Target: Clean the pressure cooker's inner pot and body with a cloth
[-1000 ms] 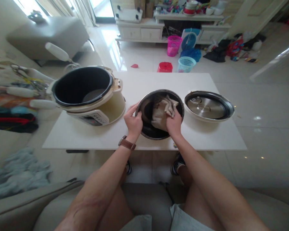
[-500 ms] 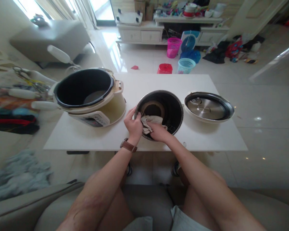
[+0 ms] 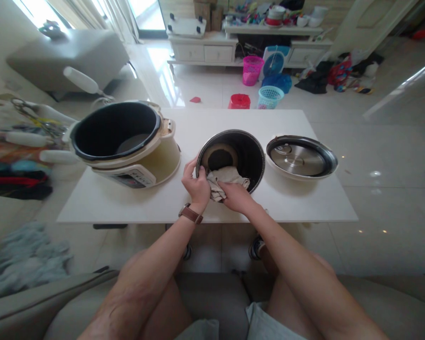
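Observation:
A dark inner pot [image 3: 250,153] is tipped toward me on the white table, its mouth facing up and my way. My left hand [image 3: 197,184] grips the pot's left rim, thumb over the edge. My right hand [image 3: 238,196] is closed on a pale cloth [image 3: 230,177], which lies bunched against the near inside wall and rim. To the left stands the cream pressure cooker body [image 3: 163,158], open at the top, with a control panel on its front. The round lid [image 3: 301,158] rests upside down right of the pot, its metal inside showing.
The white table [image 3: 205,118] ends close in front of my knees. Beyond it on the floor are a red stool [image 3: 239,101], a light blue basket [image 3: 270,97] and a pink basket [image 3: 252,70]. A white cabinet [image 3: 219,53] stands at the back.
The right hand has drawn the cloth slightly up and toward the near rim, and more of the cloth shows. The pot is tilted a little differently. The whole view has shifted slightly.

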`<state>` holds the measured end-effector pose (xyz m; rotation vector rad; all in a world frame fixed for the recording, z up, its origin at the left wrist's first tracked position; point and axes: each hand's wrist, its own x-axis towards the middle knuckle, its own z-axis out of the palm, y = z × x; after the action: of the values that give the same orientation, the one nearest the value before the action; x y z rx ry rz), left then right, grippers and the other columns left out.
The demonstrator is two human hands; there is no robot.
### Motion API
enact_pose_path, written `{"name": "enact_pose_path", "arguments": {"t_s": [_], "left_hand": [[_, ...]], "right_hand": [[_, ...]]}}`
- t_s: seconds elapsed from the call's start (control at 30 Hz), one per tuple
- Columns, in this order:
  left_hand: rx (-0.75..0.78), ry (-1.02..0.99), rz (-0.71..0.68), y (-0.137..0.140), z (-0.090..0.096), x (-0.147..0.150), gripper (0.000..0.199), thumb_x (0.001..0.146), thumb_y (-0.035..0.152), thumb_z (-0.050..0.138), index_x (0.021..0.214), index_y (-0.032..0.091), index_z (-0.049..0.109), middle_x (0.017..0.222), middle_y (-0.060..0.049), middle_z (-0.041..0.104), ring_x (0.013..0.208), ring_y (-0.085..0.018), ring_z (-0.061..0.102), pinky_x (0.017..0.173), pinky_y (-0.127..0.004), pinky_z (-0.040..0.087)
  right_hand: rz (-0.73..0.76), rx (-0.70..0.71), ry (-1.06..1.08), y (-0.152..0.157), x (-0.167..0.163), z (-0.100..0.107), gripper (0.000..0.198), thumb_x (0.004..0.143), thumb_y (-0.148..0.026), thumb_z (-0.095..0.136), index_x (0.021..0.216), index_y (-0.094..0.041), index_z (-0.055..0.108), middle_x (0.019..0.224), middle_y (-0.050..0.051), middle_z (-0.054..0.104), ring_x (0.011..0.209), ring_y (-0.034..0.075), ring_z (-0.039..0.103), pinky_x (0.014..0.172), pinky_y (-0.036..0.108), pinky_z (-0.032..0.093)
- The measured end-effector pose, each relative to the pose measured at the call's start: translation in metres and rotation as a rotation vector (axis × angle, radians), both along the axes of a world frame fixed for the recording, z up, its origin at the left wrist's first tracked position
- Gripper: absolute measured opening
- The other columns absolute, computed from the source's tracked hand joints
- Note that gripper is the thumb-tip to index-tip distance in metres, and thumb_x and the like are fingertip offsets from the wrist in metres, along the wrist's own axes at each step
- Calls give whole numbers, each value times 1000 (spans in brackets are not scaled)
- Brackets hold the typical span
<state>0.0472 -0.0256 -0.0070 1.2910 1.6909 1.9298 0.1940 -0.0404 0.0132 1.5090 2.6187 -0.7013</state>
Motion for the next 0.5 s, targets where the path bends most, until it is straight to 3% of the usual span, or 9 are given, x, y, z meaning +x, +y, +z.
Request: {"name": "enact_pose_path", "arguments": {"t_s": [0.2,0.3,0.4,0.5], "left_hand": [[-58,70,56,8,3,-16,26,74,5,60,93,17,72,91,-2,73,90,-19,68,90,-32,55],[-117,150,58,11,11,-32,37,70,2,60,100,17,75,86,0,70,82,-17,65,88,-31,54],[-135,210,19,13,15,-44,46,69,0,58,106,19,79,90,-1,69,88,-18,65,95,-34,53],[-91,212,-54,14,15,-47,42,73,1,56,102,20,81,102,-4,73,104,-22,67,104,-37,53]], "right_hand": [[30,45,-45,-2,-1,-2,51,91,-16,56,141,-22,62,132,15,76,119,34,73,97,41,53],[52,57,-83,-4,-5,-5,52,91,-18,59,143,-22,61,136,15,74,122,35,71,101,45,51],[69,60,-102,-5,-8,-8,55,92,-21,61,148,-23,59,140,15,72,126,35,69,106,46,48],[72,70,-106,-4,-8,-10,57,93,-20,59,149,-23,57,140,15,72,128,33,68,109,46,46]]}}
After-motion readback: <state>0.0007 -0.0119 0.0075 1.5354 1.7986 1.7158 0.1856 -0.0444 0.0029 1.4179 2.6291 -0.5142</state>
